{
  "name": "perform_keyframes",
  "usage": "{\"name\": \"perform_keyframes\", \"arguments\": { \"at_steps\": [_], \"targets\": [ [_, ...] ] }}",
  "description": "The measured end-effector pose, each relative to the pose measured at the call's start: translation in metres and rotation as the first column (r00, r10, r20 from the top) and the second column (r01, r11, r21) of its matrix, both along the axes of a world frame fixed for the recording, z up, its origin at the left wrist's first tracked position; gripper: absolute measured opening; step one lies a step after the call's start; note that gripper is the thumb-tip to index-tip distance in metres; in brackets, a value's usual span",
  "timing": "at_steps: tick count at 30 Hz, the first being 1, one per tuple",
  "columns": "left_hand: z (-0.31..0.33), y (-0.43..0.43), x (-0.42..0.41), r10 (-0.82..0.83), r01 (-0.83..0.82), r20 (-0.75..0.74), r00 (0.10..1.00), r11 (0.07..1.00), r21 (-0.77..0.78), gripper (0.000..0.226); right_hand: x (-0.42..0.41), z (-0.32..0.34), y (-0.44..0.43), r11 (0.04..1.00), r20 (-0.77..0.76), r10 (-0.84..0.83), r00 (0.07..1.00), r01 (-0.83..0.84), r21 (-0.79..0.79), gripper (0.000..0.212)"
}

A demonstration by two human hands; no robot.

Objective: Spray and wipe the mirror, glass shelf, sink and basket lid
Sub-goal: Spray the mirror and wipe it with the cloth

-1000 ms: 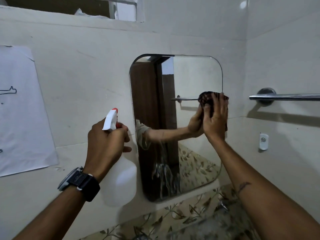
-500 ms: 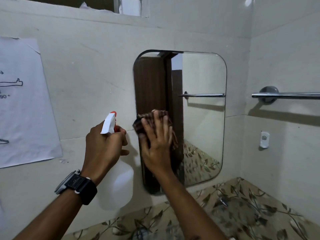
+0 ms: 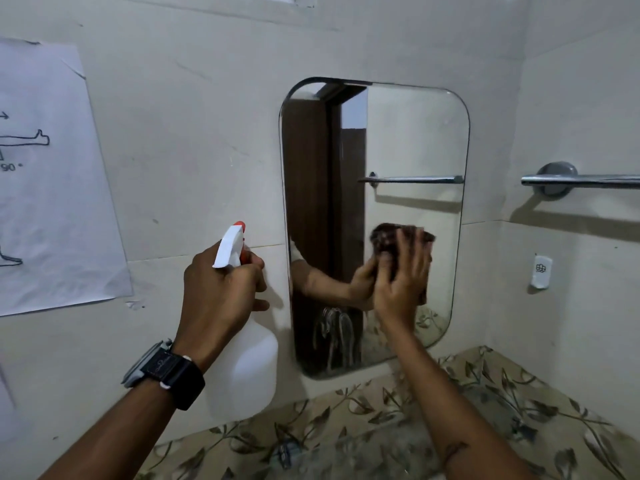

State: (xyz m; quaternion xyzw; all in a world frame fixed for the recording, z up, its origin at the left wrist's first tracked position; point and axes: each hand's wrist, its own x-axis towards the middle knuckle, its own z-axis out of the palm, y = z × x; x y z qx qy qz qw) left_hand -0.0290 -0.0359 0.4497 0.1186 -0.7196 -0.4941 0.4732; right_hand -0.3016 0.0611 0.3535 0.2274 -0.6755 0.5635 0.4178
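A rounded rectangular mirror [image 3: 412, 140] hangs on the beige tiled wall. My right hand [image 3: 403, 275] presses a dark reddish cloth [image 3: 391, 237] flat against the mirror's lower right part. Wet streaks show on the glass at the lower left. My left hand [image 3: 221, 289] grips a white spray bottle [image 3: 242, 368] with a white and red trigger head, held upright just left of the mirror. A glass shelf [image 3: 381, 441] lies below the mirror, seen against leaf-patterned tiles. The sink and the basket lid are out of view.
A chrome towel bar [image 3: 581, 180] sticks out of the right wall at mirror height. A small white hook [image 3: 541, 271] sits below it. A paper sheet with line drawings [image 3: 45, 188] is taped to the wall at the left.
My right hand with the cloth swept from the mirror's right edge to its left side, then back to the lower right. The left hand kept the bottle almost still.
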Motion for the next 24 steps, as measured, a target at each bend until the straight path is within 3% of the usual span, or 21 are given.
{"name": "perform_keyframes", "arguments": {
  "at_steps": [3,10,14,18,24],
  "targets": [
    [-0.002,0.001,0.000,-0.023,0.023,0.004,1.000,1.000,0.007,0.077,-0.048,-0.003,0.042,0.996,0.151,0.016,0.988,-0.004,-0.084,0.057],
    [-0.009,0.003,-0.002,-0.031,0.031,0.014,0.999,0.999,0.019,0.077,-0.053,-0.007,0.044,0.997,0.151,0.006,0.989,0.006,-0.075,0.059],
    [-0.016,0.002,-0.002,-0.024,0.023,0.037,0.999,0.999,0.031,0.074,0.010,-0.029,0.002,1.000,0.030,0.019,0.999,-0.019,0.015,0.053],
    [-0.024,0.002,0.000,-0.028,0.025,0.036,0.999,0.998,0.061,0.058,0.089,-0.066,-0.058,0.985,-0.080,0.104,0.991,-0.091,0.150,0.054],
    [-0.031,0.005,0.007,-0.051,0.045,0.071,0.996,0.995,0.087,0.068,0.119,-0.102,-0.092,0.970,-0.135,0.117,0.984,-0.084,0.229,0.066]
  ]
}}
